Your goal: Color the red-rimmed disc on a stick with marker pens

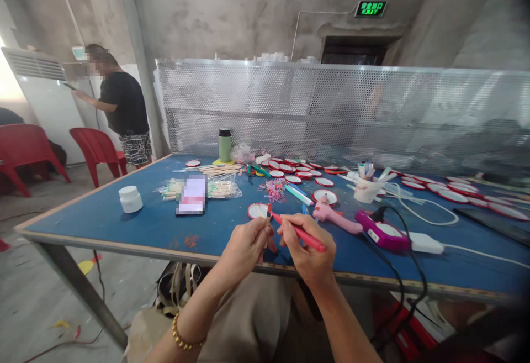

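Note:
Close to the table's front edge, my left hand (248, 242) pinches a small wooden stick (269, 216) upright; its top end looks red with a dark band below. A red marker pen (305, 234) lies in my right hand (311, 247), gripped like a pencil, its tip at the stick's upper end. Whether the tip touches is too small to tell. Just behind my left fingers, a white disc with a red rim (257, 210) rests on the table. A pink glue gun (336, 216) lies to the right of my right hand.
On the blue table (165, 236) are a phone (192, 194), a white jar (130, 199), a green bottle (224, 145), bagged sticks (223, 186), several red-rimmed discs (304, 175), a cup of pens (366, 189) and a purple power strip (381, 231) with cables. A person (124, 100) stands at the left.

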Tool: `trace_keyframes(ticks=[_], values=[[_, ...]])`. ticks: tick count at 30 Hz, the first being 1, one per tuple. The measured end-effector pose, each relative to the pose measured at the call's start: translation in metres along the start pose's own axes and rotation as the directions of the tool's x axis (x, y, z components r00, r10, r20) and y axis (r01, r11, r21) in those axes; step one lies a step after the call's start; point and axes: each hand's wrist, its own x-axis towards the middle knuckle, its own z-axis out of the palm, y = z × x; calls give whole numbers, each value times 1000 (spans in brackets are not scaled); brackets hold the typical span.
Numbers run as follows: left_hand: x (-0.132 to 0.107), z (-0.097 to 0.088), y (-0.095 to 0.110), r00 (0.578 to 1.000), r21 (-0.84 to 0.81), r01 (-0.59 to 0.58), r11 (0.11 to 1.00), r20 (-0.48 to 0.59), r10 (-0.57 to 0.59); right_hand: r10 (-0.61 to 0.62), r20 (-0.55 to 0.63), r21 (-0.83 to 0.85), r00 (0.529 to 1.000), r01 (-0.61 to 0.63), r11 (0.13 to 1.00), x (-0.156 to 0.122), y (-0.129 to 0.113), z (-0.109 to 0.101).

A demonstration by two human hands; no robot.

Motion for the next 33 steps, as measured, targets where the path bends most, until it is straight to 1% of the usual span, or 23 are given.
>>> trace_keyframes(ticks=[4, 12, 15, 18, 21, 22, 23, 24, 25, 26, 27, 28, 29, 30, 32, 33], values=[[0, 0, 0, 1000, -1, -2, 1000, 0, 2, -12, 23, 7, 1000, 12, 1000, 0, -2, -1], [1, 0, 0, 1000, 7, -5, 1000, 0, 5, 2, 15, -9, 1000, -2, 1000, 0, 0, 0], [0, 0, -1, 1000, -5, 6, 1000, 3, -6, 10, -38, -10, 999, -11, 1000, -3, 0, 1], [-1, 1, -1, 1000, -24, 30, 999, 9, -29, -9, -140, -20, 990, 7, 1000, -4, 1, -2], [-2, 1, 0, 999, -37, 36, 999, 13, -36, -97, -217, -144, 971, 67, 987, 3, 6, -19], [-2, 0, 1, 999, -39, 35, 999, 12, -35, -126, -205, -215, 971, 81, 973, 7, 10, -27], [-2, 0, 1, 999, -40, 35, 999, 10, -34, -147, -178, -288, 973, 91, 953, 12, 15, -35], [-2, 0, 2, 999, -42, 36, 998, 6, -35, -150, -121, -366, 981, 96, 925, 18, 20, -43], [-1, 0, 2, 999, -44, 39, 998, 4, -39, -140, -36, -459, 990, 108, 882, 23, 25, -50], [-1, 0, 2, 999, -47, 42, 998, 0, -42, -124, 69, -560, 990, 142, 816, 28, 29, -55], [-1, 0, 3, 999, -48, 47, 998, -2, -47, -76, 206, -637, 976, 193, 746, 32, 34, -57], [0, 0, 3, 999, -46, 49, 998, -5, -49, -8, 333, -685, 943, 248, 685, 36, 37, -58], [0, 1, 3, 999, -42, 51, 998, -10, -51, 61, 436, -712, 898, 303, 634, 40, 39, -56], [0, 1, 3, 999, -38, 52, 998, -12, -52, 119, 512, -723, 851, 353, 594, 43, 41, -53], [0, 1, 3, 999, -37, 51, 998, -10, -52, 195, 609, -721, 769, 433, 541, 48, 43, -44], [0, 1, 3, 999, -39, 52, 998, -7, -52, 218, 633, -718, 742, 459, 523, 50, 43, -39]])
